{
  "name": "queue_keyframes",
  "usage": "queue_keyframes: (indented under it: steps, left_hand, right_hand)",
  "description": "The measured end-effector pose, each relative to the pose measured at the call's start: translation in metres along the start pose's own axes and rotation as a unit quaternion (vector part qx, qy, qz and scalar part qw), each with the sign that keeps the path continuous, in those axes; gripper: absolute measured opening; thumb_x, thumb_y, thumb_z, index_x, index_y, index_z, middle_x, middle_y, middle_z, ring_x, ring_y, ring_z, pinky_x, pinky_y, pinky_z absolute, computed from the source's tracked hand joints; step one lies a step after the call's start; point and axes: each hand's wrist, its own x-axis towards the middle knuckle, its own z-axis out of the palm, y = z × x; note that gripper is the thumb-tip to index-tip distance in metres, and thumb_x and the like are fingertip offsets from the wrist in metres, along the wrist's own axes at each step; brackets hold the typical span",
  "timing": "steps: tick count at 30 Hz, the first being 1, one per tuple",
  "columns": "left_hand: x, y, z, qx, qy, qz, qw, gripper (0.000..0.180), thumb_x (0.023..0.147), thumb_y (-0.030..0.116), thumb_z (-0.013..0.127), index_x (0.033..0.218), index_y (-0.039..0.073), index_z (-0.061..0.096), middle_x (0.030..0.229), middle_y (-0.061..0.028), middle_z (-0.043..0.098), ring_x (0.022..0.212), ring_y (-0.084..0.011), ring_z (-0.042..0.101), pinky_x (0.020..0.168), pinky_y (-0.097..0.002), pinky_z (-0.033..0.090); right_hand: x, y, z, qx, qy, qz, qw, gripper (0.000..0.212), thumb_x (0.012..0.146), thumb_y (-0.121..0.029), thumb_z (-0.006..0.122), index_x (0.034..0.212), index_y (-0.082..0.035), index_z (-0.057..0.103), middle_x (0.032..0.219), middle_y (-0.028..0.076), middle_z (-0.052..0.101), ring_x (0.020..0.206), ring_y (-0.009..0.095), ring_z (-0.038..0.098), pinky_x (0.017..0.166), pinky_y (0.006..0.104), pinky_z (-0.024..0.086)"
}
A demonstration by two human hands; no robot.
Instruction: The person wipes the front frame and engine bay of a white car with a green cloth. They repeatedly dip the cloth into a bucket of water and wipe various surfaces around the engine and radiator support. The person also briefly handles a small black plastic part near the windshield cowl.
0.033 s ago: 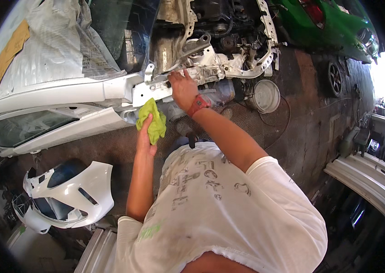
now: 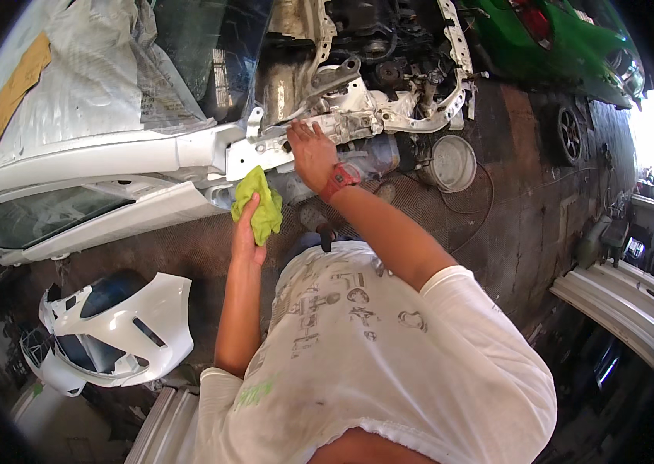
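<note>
My left hand (image 2: 246,236) is closed around a crumpled yellow-green cloth (image 2: 259,207), just in front of the white car body's side. My right hand (image 2: 314,157), with a red watch on its wrist, rests on the white metal rail (image 2: 350,126) along the edge of the stripped engine bay. Its fingers lie stretched over the rail, slightly apart. A small dark spot shows beside the fingers; I cannot tell what it is. Left of that hand, a bare white panel end (image 2: 253,157) joins the car body.
The white car's open door (image 2: 110,209) stands at left. A loose white bumper (image 2: 157,332) lies on the floor below it. To the right are a round white bucket (image 2: 452,164) with a hose (image 2: 489,201), a wheel (image 2: 569,133), a green car (image 2: 551,58) and white panels (image 2: 613,298).
</note>
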Motion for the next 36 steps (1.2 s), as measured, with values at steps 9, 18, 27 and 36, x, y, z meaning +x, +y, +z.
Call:
queue_keyframes:
  steps: [9,18,27,36]
  left_hand:
    - [-0.004,-0.010,0.012,0.041,-0.070,0.031,0.996,0.060,0.102,0.036,0.080,0.149,0.005,0.058,0.137,-0.0085,0.070,0.122,-0.0207,0.070,0.103,-0.0368,0.057]
    - [0.032,-0.035,0.065,0.042,-0.212,-0.027,0.976,0.077,0.100,0.057,0.076,0.152,0.007,0.048,0.141,-0.0073,0.061,0.130,-0.0175,0.061,0.109,-0.0339,0.050]
    - [0.022,-0.004,0.088,0.095,-0.270,-0.007,0.958,0.072,0.099,0.028,0.080,0.157,0.008,0.043,0.143,-0.0062,0.060,0.127,-0.0155,0.063,0.107,-0.0322,0.054]
    - [0.028,-0.004,0.083,0.032,-0.356,-0.033,0.933,0.077,0.110,0.057,0.057,0.166,0.008,0.040,0.159,-0.0122,0.056,0.143,-0.0206,0.057,0.114,-0.0381,0.051]
  right_hand:
    - [-0.047,0.021,-0.065,0.617,0.044,0.231,0.750,0.021,0.094,-0.012,0.076,0.115,-0.010,0.076,0.096,0.013,0.076,0.092,0.035,0.068,0.081,0.0397,0.052]
    - [-0.080,-0.030,-0.108,0.421,-0.005,0.179,0.889,0.025,0.102,-0.022,0.079,0.100,0.003,0.077,0.087,0.002,0.074,0.077,0.008,0.062,0.069,0.0308,0.051]
    - [-0.081,-0.001,-0.123,0.640,0.007,0.318,0.699,0.019,0.113,-0.023,0.064,0.110,-0.006,0.070,0.090,-0.006,0.069,0.076,0.005,0.065,0.068,0.0239,0.058]
    - [-0.074,-0.006,-0.137,0.737,0.051,0.296,0.605,0.017,0.114,-0.024,0.060,0.115,-0.008,0.066,0.096,-0.002,0.071,0.076,0.008,0.068,0.070,0.0260,0.060]
